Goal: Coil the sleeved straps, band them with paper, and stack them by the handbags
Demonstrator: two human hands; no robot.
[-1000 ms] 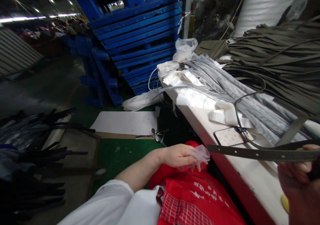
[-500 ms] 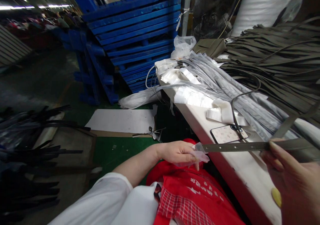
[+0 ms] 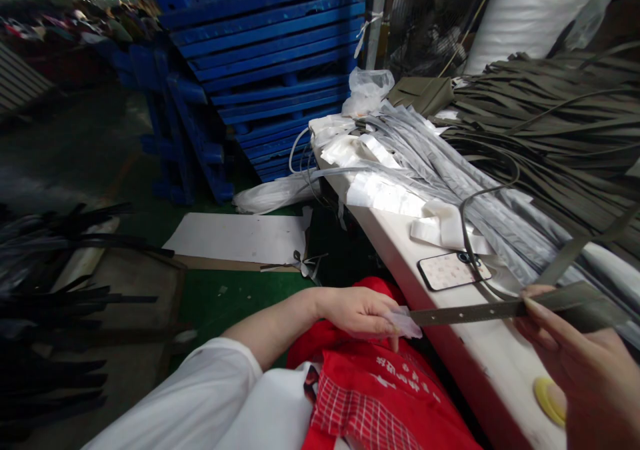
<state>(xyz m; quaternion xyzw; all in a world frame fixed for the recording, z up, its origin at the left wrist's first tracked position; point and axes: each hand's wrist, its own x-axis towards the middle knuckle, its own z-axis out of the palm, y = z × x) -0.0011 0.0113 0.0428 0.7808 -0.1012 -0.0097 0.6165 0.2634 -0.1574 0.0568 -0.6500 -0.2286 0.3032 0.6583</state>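
An olive-grey strap (image 3: 467,313) with a row of small holes stretches between my hands above the table edge. My left hand (image 3: 363,311) is closed, pinching a piece of thin clear plastic (image 3: 407,322) that covers the strap's left end. My right hand (image 3: 575,343) grips the strap farther along, thumb on top; its wider part runs on past the hand to the right. A phone in a patterned case (image 3: 445,270) lies just beyond the strap. Near my right wrist is a round yellow item (image 3: 549,400), partly hidden.
Grey plastic-wrapped strips (image 3: 440,150) and white labels (image 3: 385,193) lie on the white table (image 3: 385,233). A heap of olive straps (image 3: 555,117) is at right. Blue pallets (image 3: 280,57) are stacked behind. Dark straps (image 3: 75,297) hang at left; white board (image 3: 235,237) is on the floor.
The strap between my hands has tilted, its left end now lower. My left hand has the plastic bunched closer in its fingers. The view has shifted slightly.
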